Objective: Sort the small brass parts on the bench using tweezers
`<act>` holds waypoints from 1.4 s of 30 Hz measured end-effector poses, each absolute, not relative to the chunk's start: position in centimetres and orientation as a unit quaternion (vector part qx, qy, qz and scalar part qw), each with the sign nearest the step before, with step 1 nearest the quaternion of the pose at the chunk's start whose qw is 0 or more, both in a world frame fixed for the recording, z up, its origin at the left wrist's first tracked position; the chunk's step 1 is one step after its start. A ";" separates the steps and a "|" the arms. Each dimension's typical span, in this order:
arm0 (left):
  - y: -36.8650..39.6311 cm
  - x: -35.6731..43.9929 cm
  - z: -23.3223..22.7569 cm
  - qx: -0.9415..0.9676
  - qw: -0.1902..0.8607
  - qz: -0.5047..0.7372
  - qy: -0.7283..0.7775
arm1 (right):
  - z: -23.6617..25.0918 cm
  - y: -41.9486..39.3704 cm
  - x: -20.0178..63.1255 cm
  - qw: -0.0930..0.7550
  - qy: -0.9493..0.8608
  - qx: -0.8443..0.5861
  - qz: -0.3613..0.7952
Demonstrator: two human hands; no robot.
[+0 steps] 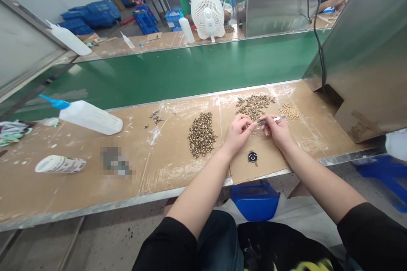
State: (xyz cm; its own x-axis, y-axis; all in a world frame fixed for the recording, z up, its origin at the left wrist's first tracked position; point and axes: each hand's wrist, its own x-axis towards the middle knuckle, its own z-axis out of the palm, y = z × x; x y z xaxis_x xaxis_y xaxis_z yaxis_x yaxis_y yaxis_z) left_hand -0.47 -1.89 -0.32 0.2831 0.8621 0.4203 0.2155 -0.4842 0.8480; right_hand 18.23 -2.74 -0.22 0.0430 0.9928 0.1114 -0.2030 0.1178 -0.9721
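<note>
My right hand (pixel 276 129) is closed round a pair of metal tweezers (pixel 280 118), its tips pointing left toward my other hand. My left hand (pixel 239 132) pinches something too small to make out, close to the tweezer tips. Just beyond both hands lies a loose spread of small gold-brown metal pieces (pixel 254 105). A denser heap of similar pieces (pixel 201 134) sits to the left of my left hand. Small pale beads (pixel 288 111) are scattered past my right hand. Below the hands rests a small round black dish (pixel 252 156) with a glossy dark inside.
A white squeeze bottle with a blue nozzle (pixel 90 116) and a white cup (pixel 60 164) lie on the cardboard-covered table (pixel 171 165) at left. Behind runs a green conveyor belt (pixel 190 67). A metal panel (pixel 372 72) stands right. Across the belt are a white fan (pixel 207 13) and a co-worker.
</note>
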 end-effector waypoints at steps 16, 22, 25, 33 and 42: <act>-1.7 -0.4 -0.8 0.678 0.470 0.452 0.338 | 0.2 -3.0 18.2 0.573 -0.485 -0.417 0.512; -1.4 -1.1 -0.4 0.613 0.496 0.500 0.357 | -0.1 -2.2 19.0 0.683 -0.368 -0.401 0.488; -1.2 -1.6 -0.4 0.626 0.451 0.509 0.380 | 0.2 -1.9 19.4 0.697 -0.338 -0.400 0.490; -1.5 -2.4 -0.1 0.655 0.299 0.551 0.422 | 0.4 -0.7 22.6 0.695 -0.300 -0.378 0.533; -2.2 -3.4 1.1 0.548 0.298 0.622 0.474 | -1.2 0.4 22.6 0.679 -0.345 -0.411 0.501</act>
State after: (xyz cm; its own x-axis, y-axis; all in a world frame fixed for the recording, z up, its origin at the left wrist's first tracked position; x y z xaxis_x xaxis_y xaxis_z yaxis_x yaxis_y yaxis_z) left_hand -3.43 -2.20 1.12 -0.2230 0.8897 0.3983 0.1493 -0.3726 0.9159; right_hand 22.61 0.42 -1.19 0.2598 0.9640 0.0557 -0.3975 0.1594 -0.9037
